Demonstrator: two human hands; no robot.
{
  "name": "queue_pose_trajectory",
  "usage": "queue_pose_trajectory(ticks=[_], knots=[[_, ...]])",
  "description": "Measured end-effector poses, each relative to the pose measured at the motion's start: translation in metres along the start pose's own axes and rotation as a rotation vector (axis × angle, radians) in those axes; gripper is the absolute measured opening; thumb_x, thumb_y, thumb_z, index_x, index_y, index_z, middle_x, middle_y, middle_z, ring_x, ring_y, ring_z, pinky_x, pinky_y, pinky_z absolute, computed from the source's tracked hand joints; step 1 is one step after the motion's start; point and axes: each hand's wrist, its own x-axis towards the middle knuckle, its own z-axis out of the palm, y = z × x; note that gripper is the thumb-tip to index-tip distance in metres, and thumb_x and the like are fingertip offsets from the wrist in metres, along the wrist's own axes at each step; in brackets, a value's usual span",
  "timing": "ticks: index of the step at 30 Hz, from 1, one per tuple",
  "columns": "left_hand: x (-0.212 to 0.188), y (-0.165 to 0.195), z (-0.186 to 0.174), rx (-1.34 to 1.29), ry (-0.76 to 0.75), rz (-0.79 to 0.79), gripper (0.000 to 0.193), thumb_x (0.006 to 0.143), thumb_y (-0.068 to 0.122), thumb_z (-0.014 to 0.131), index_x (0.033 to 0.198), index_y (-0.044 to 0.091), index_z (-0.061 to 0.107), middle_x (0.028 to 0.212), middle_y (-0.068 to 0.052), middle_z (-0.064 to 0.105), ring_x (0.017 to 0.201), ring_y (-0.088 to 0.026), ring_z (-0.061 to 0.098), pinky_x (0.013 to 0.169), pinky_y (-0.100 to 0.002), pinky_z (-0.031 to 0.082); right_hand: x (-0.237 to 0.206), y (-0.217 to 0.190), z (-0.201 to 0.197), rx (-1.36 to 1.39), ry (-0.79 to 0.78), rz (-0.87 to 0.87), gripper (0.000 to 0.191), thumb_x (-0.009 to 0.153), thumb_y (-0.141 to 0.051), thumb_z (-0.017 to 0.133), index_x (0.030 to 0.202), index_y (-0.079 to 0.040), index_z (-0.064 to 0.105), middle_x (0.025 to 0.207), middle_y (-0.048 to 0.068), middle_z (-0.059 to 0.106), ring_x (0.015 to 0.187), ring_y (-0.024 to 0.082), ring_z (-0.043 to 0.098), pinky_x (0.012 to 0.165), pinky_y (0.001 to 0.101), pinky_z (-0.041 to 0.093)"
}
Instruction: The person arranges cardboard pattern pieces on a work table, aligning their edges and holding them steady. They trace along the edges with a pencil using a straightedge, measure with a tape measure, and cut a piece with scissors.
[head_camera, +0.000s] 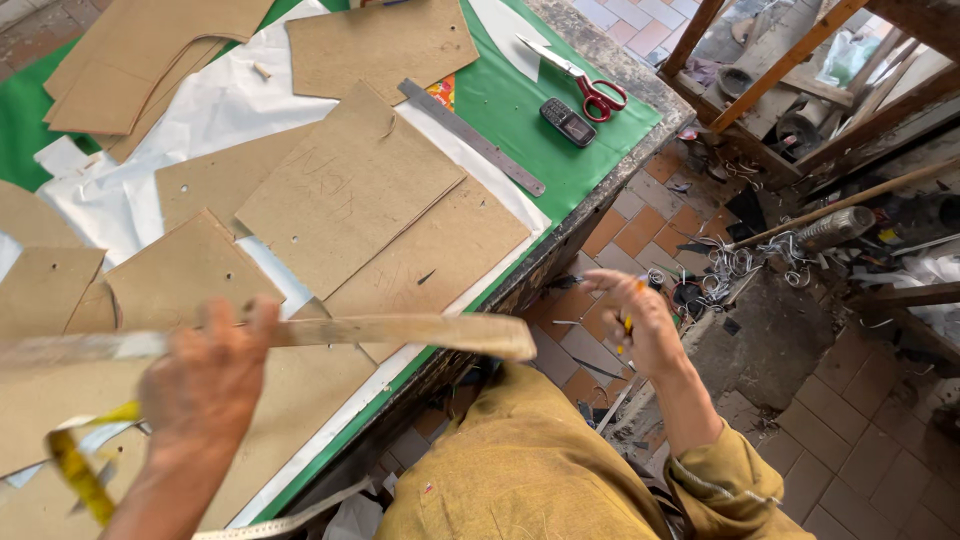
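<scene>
My left hand (205, 385) is shut on a long flat wooden ruler (400, 332), held level over brown cardboard pattern pieces (345, 190) at the table's near edge. A yellow measuring tape (75, 470) hangs by my left wrist. My right hand (630, 320) is off the table's right side, above the tiled floor, with a small yellow pencil-like thing between its fingers. White cloth (215, 105) lies under the cardboard on a green table cover (520, 110).
A metal ruler (470, 137), a dark mobile phone (567, 122) and red-handled scissors (585, 82) lie at the table's far right corner. Wooden frames (790, 70), wire scraps (740, 265) and debris crowd the tiled floor (860, 440) to the right.
</scene>
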Motion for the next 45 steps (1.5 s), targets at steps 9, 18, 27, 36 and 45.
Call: queue_pose_trajectory(ticks=[9,18,27,36,45], knots=[[0.126,0.082,0.043,-0.111,0.197,0.174,0.013,0.097,0.024,0.064,0.107,0.026,0.055,0.088,-0.001,0.055,0.059,-0.018,0.066,0.037,-0.031,0.052,0.028,-0.009,0.056,-0.887,-0.177,-0.276,0.066,0.073,-0.041,0.087,0.124,-0.005,0.065,0.106,0.013,0.071,0.098,0.029,0.071,0.082,0.0418,0.056],[0.261,0.08,0.089,-0.435,0.135,0.011,0.03,0.096,0.014,0.066,0.124,0.023,0.058,0.126,-0.009,0.051,0.063,-0.03,0.069,0.043,-0.042,0.057,0.104,0.019,0.035,-1.061,0.057,-0.051,0.036,0.084,-0.032,0.078,0.1,-0.01,0.055,0.089,0.011,0.068,0.077,0.036,0.07,0.067,0.0492,0.054],[0.303,0.151,0.116,-0.894,0.165,-0.265,0.051,0.088,0.03,0.073,0.135,0.019,0.056,0.137,-0.014,0.046,0.109,-0.038,0.065,0.07,-0.054,0.058,0.155,0.028,0.056,-1.077,0.12,-0.082,0.048,0.078,-0.029,0.079,0.11,-0.006,0.052,0.102,0.018,0.063,0.073,0.043,0.067,0.06,0.0539,0.054],[0.304,0.14,0.136,-0.9,0.092,-0.39,0.037,0.097,0.039,0.07,0.127,0.019,0.062,0.128,-0.009,0.056,0.099,-0.034,0.068,0.069,-0.05,0.058,0.147,0.039,0.031,-1.009,0.243,0.217,0.036,0.085,-0.035,0.073,0.095,-0.007,0.053,0.083,0.018,0.064,0.073,0.04,0.066,0.064,0.0511,0.053],[0.334,0.177,0.161,-1.022,0.022,-0.555,0.013,0.094,0.034,0.071,0.099,0.023,0.075,0.103,0.003,0.069,0.077,-0.025,0.072,0.063,-0.042,0.061,0.179,0.071,-0.008,-0.96,0.388,0.101,0.044,0.08,-0.036,0.077,0.109,-0.007,0.062,0.084,0.021,0.071,0.083,0.04,0.073,0.075,0.0476,0.056]])
